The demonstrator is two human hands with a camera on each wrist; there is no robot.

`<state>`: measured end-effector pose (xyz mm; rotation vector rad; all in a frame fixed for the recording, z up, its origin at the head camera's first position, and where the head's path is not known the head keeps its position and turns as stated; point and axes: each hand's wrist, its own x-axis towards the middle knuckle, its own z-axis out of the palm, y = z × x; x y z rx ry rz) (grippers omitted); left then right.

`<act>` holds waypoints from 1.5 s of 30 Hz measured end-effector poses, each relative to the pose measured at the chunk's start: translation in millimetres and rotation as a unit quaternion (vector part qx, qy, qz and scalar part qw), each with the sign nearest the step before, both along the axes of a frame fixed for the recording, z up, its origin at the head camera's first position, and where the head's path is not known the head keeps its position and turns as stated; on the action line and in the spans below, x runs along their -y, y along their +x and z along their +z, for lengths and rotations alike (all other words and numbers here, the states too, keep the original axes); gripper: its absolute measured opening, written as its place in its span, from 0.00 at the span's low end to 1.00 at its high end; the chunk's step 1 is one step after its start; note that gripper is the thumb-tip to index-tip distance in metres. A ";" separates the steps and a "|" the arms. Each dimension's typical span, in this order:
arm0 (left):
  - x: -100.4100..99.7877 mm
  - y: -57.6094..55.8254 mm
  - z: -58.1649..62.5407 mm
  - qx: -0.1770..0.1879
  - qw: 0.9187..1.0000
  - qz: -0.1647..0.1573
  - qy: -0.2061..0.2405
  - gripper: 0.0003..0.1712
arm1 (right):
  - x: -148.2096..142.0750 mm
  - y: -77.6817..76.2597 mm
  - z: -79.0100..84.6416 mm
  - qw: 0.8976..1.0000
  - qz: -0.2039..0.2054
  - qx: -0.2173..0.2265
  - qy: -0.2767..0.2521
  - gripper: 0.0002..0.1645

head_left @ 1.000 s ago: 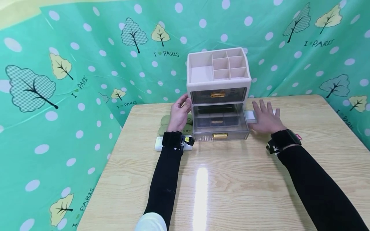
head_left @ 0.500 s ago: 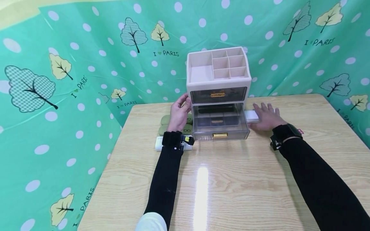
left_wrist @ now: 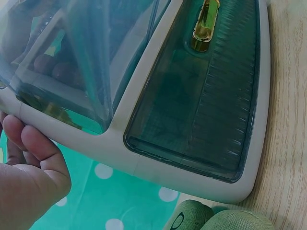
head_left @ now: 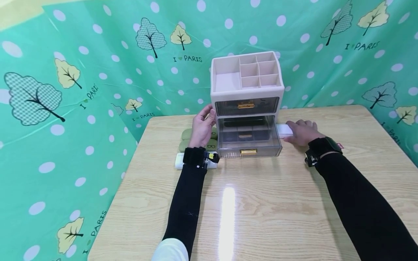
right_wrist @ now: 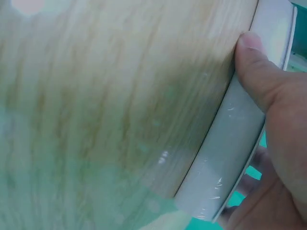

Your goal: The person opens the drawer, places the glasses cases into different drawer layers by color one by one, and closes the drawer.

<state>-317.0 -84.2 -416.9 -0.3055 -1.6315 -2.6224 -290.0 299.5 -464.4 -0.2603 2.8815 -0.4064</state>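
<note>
A white drawer organizer [head_left: 246, 93] stands at the back of the table, with smoky clear drawers and gold handles. Its middle drawer [head_left: 228, 152] is pulled out; the drawers above and below it are pushed in. My left hand [head_left: 201, 128] rests its loosely bent fingers against the organizer's left side; in the left wrist view the fingertips [left_wrist: 41, 143] are at the white frame. To the organizer's right, my right hand [head_left: 303, 132] grips a flat white box [head_left: 284, 129]. The right wrist view shows the thumb on the box's near side, the other fingers partly hidden beyond it.
Two green glasses cases [head_left: 191, 145] lie left of the organizer, partly behind my left hand. In front of them is a white oblong object [head_left: 179, 160], partly under my wrist. A green patterned cloth [head_left: 183, 83] hangs behind the wooden table [head_left: 261, 203].
My right hand's spread fingers have bent and closed around the white box, the hand having shifted slightly right. My left hand has stayed against the organizer.
</note>
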 end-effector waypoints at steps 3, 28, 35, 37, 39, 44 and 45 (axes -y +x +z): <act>-0.2 0.5 0.3 -0.001 1.000 0.001 -0.001 0.25 | -2.1 0.2 0.3 1.000 0.005 -0.006 0.009 0.47; 0.7 2.8 -2.6 -0.012 1.000 -0.006 -0.009 0.30 | -5.5 7.9 7.5 0.999 0.034 -0.034 0.023 0.46; 0.0 2.4 -0.6 -0.012 1.000 -0.006 -0.011 0.26 | -10.8 10.7 12.6 0.998 0.033 -0.050 0.013 0.46; 0.0 2.2 -0.3 -0.012 1.000 -0.006 -0.013 0.27 | -11.7 12.5 15.6 0.998 0.039 -0.056 0.012 0.46; 0.2 1.8 -0.4 -0.013 1.000 -0.007 -0.013 0.29 | -13.1 14.3 18.3 0.998 0.039 -0.056 0.009 0.46; 1.1 1.8 -0.3 -0.013 1.000 -0.007 -0.012 0.30 | -18.0 16.9 25.7 0.998 0.038 -0.058 0.003 0.44; 1.1 1.8 -0.3 -0.011 1.000 -0.006 -0.011 0.29 | -18.9 17.4 27.5 0.997 0.039 -0.061 0.004 0.44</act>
